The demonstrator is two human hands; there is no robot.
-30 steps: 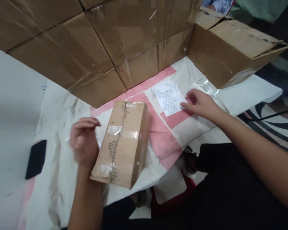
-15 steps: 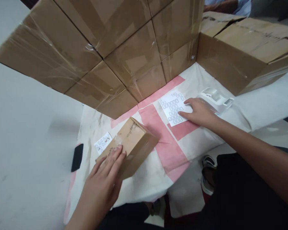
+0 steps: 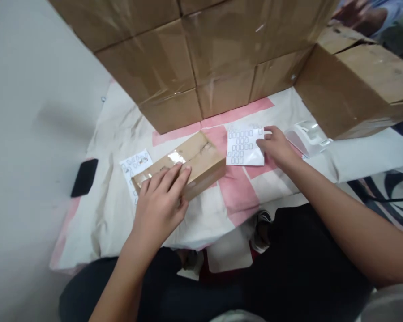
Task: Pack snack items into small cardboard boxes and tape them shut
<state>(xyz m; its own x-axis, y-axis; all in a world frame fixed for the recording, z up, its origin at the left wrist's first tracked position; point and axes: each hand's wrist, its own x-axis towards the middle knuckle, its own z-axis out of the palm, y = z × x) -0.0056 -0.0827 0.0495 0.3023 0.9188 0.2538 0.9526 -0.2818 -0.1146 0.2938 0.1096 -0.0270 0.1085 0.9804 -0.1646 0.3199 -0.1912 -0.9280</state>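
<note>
A small taped cardboard box [image 3: 198, 150] lies on the cloth-covered table. My left hand [image 3: 164, 192] rests over it, fingers on the taped top and thumb down by the near side. To its right, my right hand [image 3: 275, 145] pinches the right edge of a white sheet of paper [image 3: 251, 156] printed with rows of small outlined rectangles. Partly under the box's left end is another printed sheet [image 3: 130, 163], its covered part hidden. Just beyond my right hand stands a white tape dispenser-like object [image 3: 307, 138], blurred.
Stacked cardboard boxes [image 3: 221, 53] form a wall at the back. A larger box [image 3: 349, 94] stands at the right, with another person's hand [image 3: 354, 11] behind it. A black flat object [image 3: 84, 177] lies at the table's left edge. Pink-patterned cloth [image 3: 117, 228] covers the table.
My view has shifted, so the box wall sits higher. The small box and the sheet in my right hand look turned, more level across the view. Both hands keep their places on them.
</note>
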